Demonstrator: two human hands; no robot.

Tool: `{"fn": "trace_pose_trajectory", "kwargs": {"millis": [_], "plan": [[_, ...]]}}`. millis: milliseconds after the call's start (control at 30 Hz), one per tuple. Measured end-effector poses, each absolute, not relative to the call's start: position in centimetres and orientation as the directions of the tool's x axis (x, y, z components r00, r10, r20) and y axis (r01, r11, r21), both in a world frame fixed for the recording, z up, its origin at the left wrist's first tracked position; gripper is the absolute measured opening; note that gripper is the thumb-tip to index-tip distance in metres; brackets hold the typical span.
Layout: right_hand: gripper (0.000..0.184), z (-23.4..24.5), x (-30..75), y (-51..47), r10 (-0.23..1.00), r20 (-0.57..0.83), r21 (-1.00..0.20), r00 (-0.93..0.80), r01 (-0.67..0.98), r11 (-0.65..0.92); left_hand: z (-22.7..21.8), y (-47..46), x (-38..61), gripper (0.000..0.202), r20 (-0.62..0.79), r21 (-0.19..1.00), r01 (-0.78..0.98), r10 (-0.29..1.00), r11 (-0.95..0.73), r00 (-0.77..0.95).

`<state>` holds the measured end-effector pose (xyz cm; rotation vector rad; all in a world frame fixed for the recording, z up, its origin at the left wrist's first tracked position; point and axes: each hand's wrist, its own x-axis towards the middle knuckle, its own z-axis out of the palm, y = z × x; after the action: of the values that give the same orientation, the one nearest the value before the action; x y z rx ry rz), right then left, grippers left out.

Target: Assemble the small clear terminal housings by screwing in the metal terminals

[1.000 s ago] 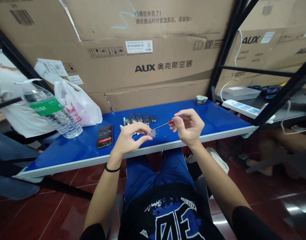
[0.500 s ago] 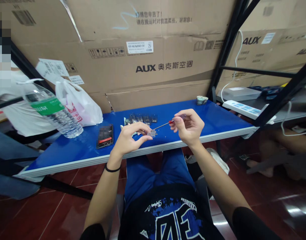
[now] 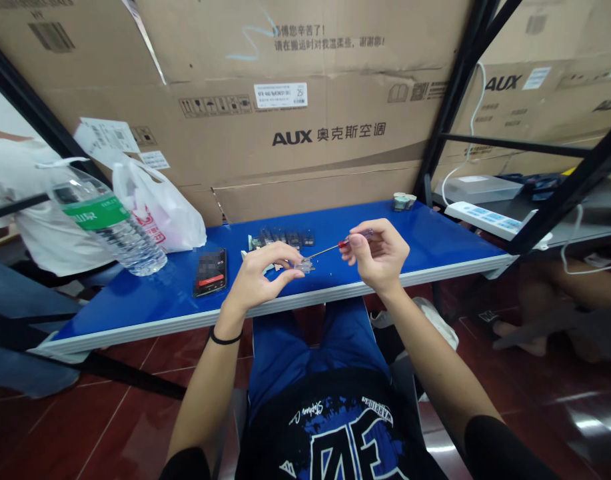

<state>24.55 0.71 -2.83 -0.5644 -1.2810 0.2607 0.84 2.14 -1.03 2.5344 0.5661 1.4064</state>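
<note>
My left hand [image 3: 262,272] pinches a small clear plastic part [image 3: 304,266] just above the blue table [image 3: 150,300]. My right hand [image 3: 380,253] is closed round the red-and-clear handle of a thin screwdriver [image 3: 335,246]. Its metal shaft slants down to the left and its tip meets the clear part. Behind my hands, a row of small dark components [image 3: 282,237] lies on the table.
A black phone [image 3: 210,271] lies left of my hands. Farther left are a tilted water bottle [image 3: 105,223] and a white plastic bag [image 3: 158,207]. A small grey object [image 3: 402,199] sits at the back right. Cardboard boxes [image 3: 295,107] form the wall behind. Another person's clothing [image 3: 15,200] shows at far left.
</note>
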Motion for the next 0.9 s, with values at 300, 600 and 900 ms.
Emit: {"fn": "trace_pose_trajectory", "kwargs": {"millis": [300, 600, 900], "plan": [[0.03, -2.87, 24.52, 0.68, 0.482, 0.833, -0.53, 0.272, 0.139, 0.837, -1.01, 2.14, 0.86, 0.009, 0.775, 0.307, 0.255, 0.396, -0.917, 0.492], [0.025, -2.63, 24.59, 0.61, 0.457, 0.843, -0.504, 0.284, 0.119, 0.855, -0.91, 2.08, 0.86, 0.007, 0.778, 0.304, 0.246, 0.389, -0.92, 0.493], [0.029, -2.66, 24.66, 0.6, 0.477, 0.834, -0.522, 0.276, 0.12, 0.844, -0.82, 2.01, 0.97, 0.007, 0.784, 0.284, 0.238, 0.368, -0.929, 0.5]]}}
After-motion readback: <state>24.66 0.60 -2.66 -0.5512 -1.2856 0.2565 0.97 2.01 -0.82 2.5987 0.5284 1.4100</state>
